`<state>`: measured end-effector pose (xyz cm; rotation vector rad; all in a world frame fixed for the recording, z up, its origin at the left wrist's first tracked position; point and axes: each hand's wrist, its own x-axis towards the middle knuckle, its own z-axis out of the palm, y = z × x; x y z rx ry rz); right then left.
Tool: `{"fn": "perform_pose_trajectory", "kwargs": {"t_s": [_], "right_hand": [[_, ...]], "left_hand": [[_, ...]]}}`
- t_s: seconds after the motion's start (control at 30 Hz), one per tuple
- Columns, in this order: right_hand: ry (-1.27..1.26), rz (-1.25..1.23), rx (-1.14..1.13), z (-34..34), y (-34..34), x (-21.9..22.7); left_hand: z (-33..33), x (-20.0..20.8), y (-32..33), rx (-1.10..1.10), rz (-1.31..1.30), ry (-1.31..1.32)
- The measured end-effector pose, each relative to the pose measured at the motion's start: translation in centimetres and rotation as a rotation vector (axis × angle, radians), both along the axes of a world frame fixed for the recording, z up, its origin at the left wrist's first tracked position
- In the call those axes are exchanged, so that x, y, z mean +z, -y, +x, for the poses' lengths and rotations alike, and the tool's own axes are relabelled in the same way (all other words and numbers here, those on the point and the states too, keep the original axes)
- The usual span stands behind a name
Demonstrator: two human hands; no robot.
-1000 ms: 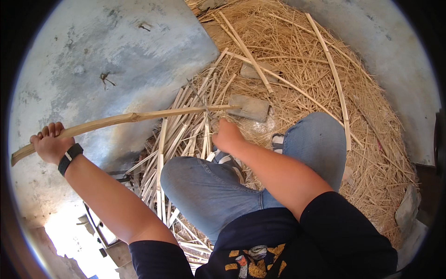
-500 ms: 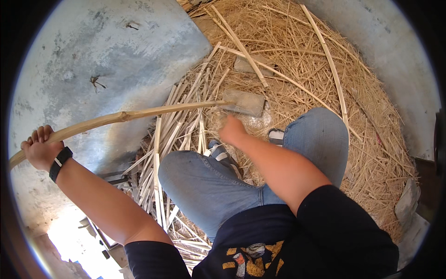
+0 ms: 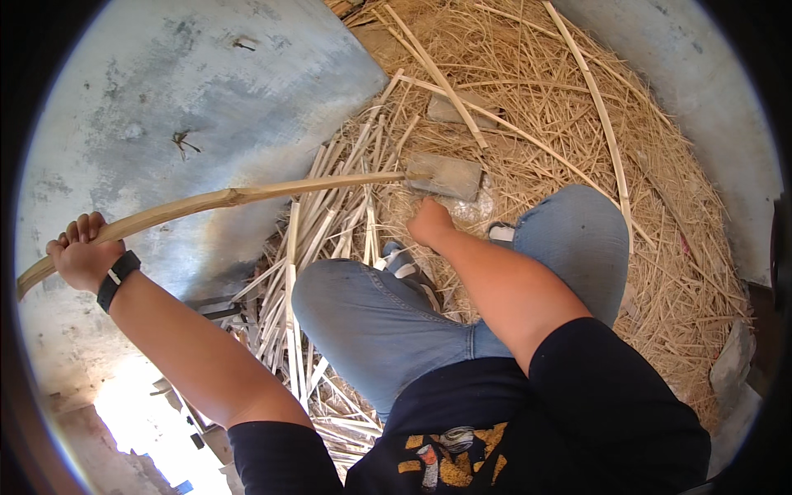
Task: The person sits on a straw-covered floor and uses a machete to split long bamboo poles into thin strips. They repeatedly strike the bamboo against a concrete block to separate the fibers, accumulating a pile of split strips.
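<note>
My left hand (image 3: 85, 256), out at the far left, is wrapped round the thick end of a long split bamboo pole (image 3: 235, 196). The pole slopes gently across to the middle, where its thin tip meets a grey stone block (image 3: 450, 176) on the floor. My right hand (image 3: 431, 223) is closed in a fist just below that block, between the pole's tip and my feet. What it holds, if anything, is hidden by the fingers.
Split bamboo strips (image 3: 338, 219) lie piled left of my feet. Straw-like shavings (image 3: 569, 124) cover the floor, with long strips (image 3: 605, 115) on top. A second block (image 3: 462, 109) lies farther back. A bluish wall (image 3: 247, 99) stands at the left.
The whole view has shifted slightly. My right hand has moved a little to the right under the stone block. My left hand keeps its hold on the pole.
</note>
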<state>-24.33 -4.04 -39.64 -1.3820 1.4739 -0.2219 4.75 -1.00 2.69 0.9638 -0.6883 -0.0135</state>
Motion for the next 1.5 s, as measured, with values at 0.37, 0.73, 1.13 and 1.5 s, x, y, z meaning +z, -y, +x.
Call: {"fn": "perform_pose_trajectory", "kwargs": {"t_s": [0.37, 0.73, 1.13, 1.5], "right_hand": [[0.296, -0.207, 0.090, 2.0, -0.5, 6.3], [0.618, -0.183, 0.270, 2.3, -1.7, 16.6], [0.210, -0.191, 0.142, 1.9, -0.2, 8.8], [0.639, -0.391, 0.186, 2.8, -1.8, 16.3]], "left_hand": [[-2.5, 0.2, 0.7, -0.100, -0.029, 0.001], [-0.7, 0.4, -0.2, -0.550, -0.057, 0.080], [-4.4, 0.5, 0.6, -0.229, -0.076, 0.010], [-9.3, 1.5, 4.0, 0.121, -0.001, 0.085]]}}
